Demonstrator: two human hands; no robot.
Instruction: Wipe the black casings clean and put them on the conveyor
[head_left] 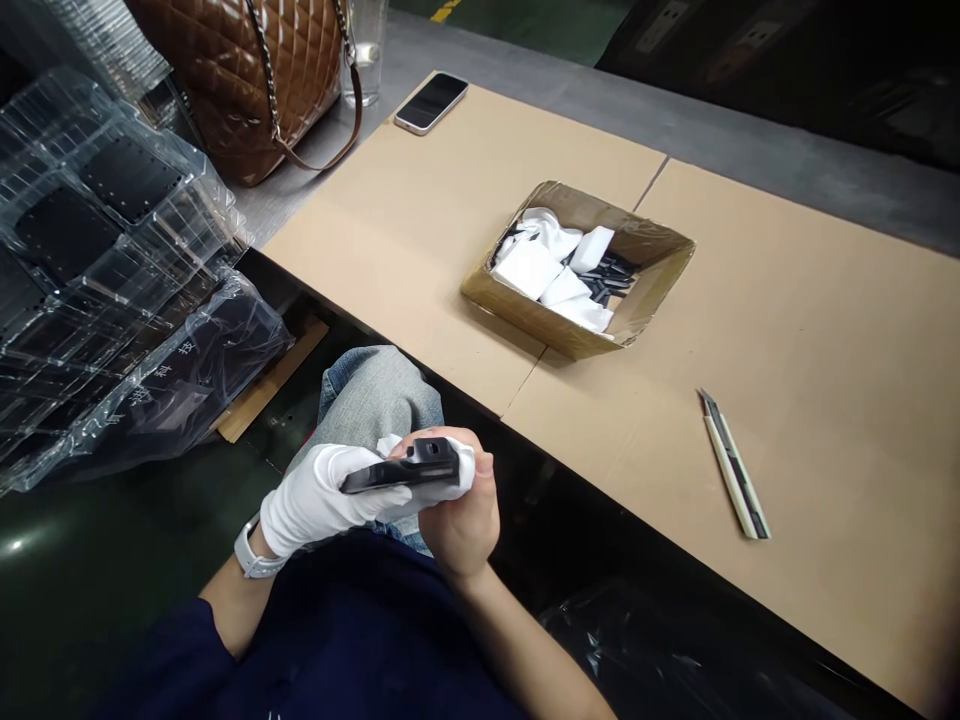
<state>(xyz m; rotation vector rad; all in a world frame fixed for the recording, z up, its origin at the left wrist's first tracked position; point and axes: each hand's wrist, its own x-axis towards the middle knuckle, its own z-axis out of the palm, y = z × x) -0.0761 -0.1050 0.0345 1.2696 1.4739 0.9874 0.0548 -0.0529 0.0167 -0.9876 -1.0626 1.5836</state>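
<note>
Hands (pixel 394 507) pressed together on a black plastic part (pixel 401 470), left gloved white, right bare

Far left on the grey metal worktop (pixel 750 160) sits a brown quilted leather handbag (pixel 240 80) with a chain strap, beside a clear drinking glass (pixel 365 50). A black smartphone (pixel 431 103) lies at the far edge of the tan cardboard sheets (pixel 390 230) covering the worktop. On them stand an open cardboard box (pixel 540 325) of white wrappings and black pieces and, nearer right, a snap-off utility knife (pixel 735 465). Stacked clear plastic trays (pixel 97 230) holding black panels rise at left.
</note>
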